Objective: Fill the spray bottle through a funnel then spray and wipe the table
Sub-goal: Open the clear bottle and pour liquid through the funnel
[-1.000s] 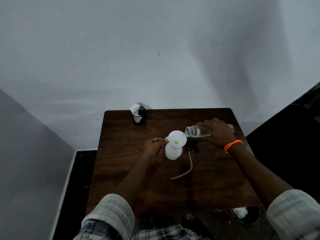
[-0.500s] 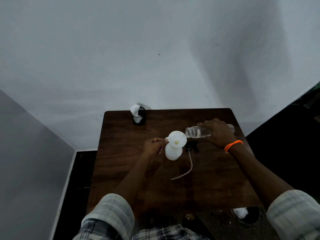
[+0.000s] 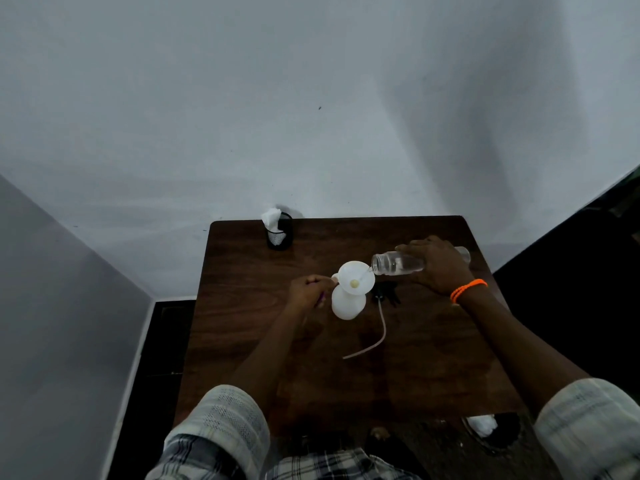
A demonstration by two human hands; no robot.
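Note:
A white spray bottle body (image 3: 347,304) stands in the middle of the dark wooden table (image 3: 242,323), with a white funnel (image 3: 356,280) seated in its neck. My left hand (image 3: 309,291) pinches the funnel's small handle at its left rim. My right hand (image 3: 437,265) grips a clear water bottle (image 3: 398,263) tipped on its side, its mouth over the funnel's right rim, a thin stream running into the funnel. The black spray head (image 3: 385,294) with its pale dip tube (image 3: 379,336) lies on the table just right of the spray bottle.
A black mesh cup holding white tissue (image 3: 278,229) stands at the table's far left edge, against the white wall. On the floor by the near right corner sits a dark bin with white paper (image 3: 483,424). Dark floor surrounds the table.
Almost nothing has shifted. The water bottle stays tipped over the funnel and both hands keep their places.

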